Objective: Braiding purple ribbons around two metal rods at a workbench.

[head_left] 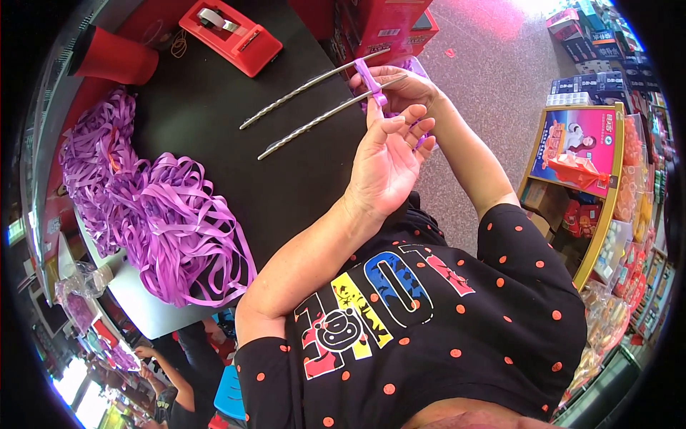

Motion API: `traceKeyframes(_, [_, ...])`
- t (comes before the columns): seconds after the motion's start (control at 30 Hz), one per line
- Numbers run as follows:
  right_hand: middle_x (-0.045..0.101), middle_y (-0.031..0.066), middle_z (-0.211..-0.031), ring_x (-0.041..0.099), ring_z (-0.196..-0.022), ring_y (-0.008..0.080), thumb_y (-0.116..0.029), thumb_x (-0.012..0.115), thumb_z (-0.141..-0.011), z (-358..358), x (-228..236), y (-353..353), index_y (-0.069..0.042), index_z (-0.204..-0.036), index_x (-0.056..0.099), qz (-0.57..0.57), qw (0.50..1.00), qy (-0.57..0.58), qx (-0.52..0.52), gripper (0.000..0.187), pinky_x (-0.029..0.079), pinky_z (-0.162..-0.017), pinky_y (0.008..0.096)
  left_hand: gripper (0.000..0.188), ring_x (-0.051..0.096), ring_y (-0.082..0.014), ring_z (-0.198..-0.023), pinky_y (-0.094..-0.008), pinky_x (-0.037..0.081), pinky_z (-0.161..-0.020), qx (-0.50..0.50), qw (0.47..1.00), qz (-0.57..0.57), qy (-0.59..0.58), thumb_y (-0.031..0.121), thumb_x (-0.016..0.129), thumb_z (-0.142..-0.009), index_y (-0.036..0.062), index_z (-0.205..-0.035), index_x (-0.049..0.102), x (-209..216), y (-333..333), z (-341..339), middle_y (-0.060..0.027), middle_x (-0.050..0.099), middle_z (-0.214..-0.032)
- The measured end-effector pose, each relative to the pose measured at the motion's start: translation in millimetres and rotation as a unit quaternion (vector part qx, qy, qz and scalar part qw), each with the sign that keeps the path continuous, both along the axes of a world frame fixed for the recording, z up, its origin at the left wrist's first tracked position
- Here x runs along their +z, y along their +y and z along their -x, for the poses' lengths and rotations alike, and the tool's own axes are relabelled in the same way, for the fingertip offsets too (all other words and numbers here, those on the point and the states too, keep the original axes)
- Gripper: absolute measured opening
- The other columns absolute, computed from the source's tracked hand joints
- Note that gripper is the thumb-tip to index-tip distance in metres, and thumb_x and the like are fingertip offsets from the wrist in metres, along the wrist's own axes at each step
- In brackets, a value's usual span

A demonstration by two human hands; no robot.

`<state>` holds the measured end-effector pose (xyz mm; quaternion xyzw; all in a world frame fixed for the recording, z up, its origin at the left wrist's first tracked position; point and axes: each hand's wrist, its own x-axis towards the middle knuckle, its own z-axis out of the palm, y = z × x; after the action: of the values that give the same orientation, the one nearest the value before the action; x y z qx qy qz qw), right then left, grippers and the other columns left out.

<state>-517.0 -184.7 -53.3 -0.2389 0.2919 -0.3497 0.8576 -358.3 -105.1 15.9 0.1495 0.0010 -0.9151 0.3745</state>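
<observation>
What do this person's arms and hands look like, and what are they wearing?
Both hands, the left hand and the right hand, are bare: no gloves, and no rings or watch that can be made out. The forearms are uncovered too. The short sleeves belong to a black top scattered with small orange-red dots, with large blocky letters in red, yellow, blue and white across the chest.

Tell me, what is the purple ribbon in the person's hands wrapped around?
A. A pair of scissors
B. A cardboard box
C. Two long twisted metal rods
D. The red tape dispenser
C: the purple ribbon crosses between two long twisted metal rods over the black table, held by the right hand with the left hand beside it; the red tape dispenser lies apart.
</observation>
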Motion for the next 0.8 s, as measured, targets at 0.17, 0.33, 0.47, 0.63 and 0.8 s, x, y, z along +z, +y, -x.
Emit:
traceKeyframes(0.17, [0.067,0.0082,-0.087,0.067,-0.079,0.0186,-0.016,0.059,-0.092,-1,-3,1,0.0,-0.11,0.061,0.005,0.997,-0.072,-0.027,0.025,0.056,-0.071,0.0298,0.071,0.053,-0.0201,-0.103,-0.0366,0.04,-0.091,-0.001,1.0,-0.002,-0.003,0.016,0.057,-0.084,0.0282,-0.143,0.019,1,0,1,-0.0054,0.057,-0.108])
traceKeyframes(0.33, [0.067,0.0077,-0.087,0.066,-0.077,0.0188,-0.021,0.056,-0.094,4,12,2,-0.002,-0.103,0.062,-0.058,0.995,-0.076,0.005,0.022,0.054,-0.072,0.032,0.07,0.053,-0.0201,-0.103,-0.0365,0.04,-0.091,-0.001,1.0,-0.001,0.003,0.016,0.057,-0.084,0.0277,-0.143,0.019,-1,0,0,-0.0056,0.057,-0.108])
traceKeyframes(0.47, [0.066,0.0068,-0.087,0.063,-0.074,0.0167,-0.024,0.057,-0.094,11,12,0,-0.002,-0.101,0.063,-0.072,0.993,-0.096,-0.01,0.023,0.053,-0.071,0.031,0.062,0.053,-0.0229,-0.105,-0.0395,0.04,-0.094,0.005,1.0,-0.002,0.005,0.014,0.057,-0.085,0.0257,-0.138,0.028,-3,1,0,-0.0072,0.058,-0.11])
traceKeyframes(0.63, [0.065,0.0054,-0.088,0.051,-0.064,0.0108,-0.018,0.061,-0.091,9,27,0,-0.001,-0.094,0.065,-0.029,0.997,0.054,-0.041,0.018,0.048,-0.063,0.0253,0.057,0.054,-0.0255,-0.108,-0.0431,0.039,-0.097,0.007,1.0,-0.008,-0.004,0.013,0.058,-0.085,0.0238,-0.136,0.035,-2,1,1,-0.0087,0.06,-0.111])
traceKeyframes(0.8, [0.064,0.0016,-0.079,0.058,-0.065,0.0069,-0.015,0.062,-0.09,13,24,-9,-0.001,-0.097,0.065,-0.01,0.998,0.054,-0.002,0.016,0.052,-0.059,0.0223,0.059,0.049,-0.0237,-0.109,-0.0434,0.038,-0.098,0.031,0.998,0.008,-0.049,0.014,0.06,-0.082,0.0233,-0.135,0.036,-1,3,4,-0.0069,0.052,-0.118])
